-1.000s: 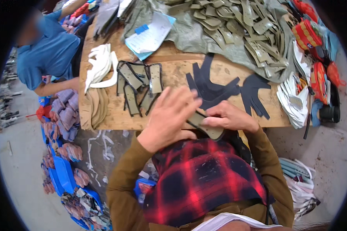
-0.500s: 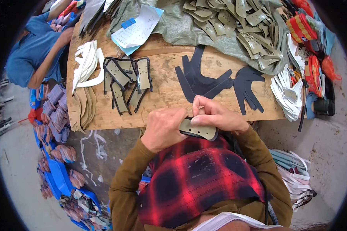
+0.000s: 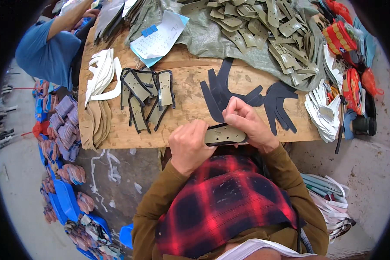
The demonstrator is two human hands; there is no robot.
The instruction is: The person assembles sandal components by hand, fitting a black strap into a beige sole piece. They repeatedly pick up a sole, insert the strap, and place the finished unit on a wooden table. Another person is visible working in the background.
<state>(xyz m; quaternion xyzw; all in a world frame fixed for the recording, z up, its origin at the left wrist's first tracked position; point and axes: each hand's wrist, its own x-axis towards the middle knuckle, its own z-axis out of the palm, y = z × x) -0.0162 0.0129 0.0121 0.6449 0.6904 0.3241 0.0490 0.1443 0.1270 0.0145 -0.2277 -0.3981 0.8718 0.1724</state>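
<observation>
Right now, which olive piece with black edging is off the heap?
The piece gripped in the left hand, with the right hand at its other end; the other black-edged pieces lie heaped on the wooden table.

"What's on the wooden counter?"
"White pieces and tan pieces at the left, black-edged plates beside them, then dark cutouts."
"And at the back?"
"A crumpled green sheet; white strips at the right edge."

Olive plate, black edging
</observation>
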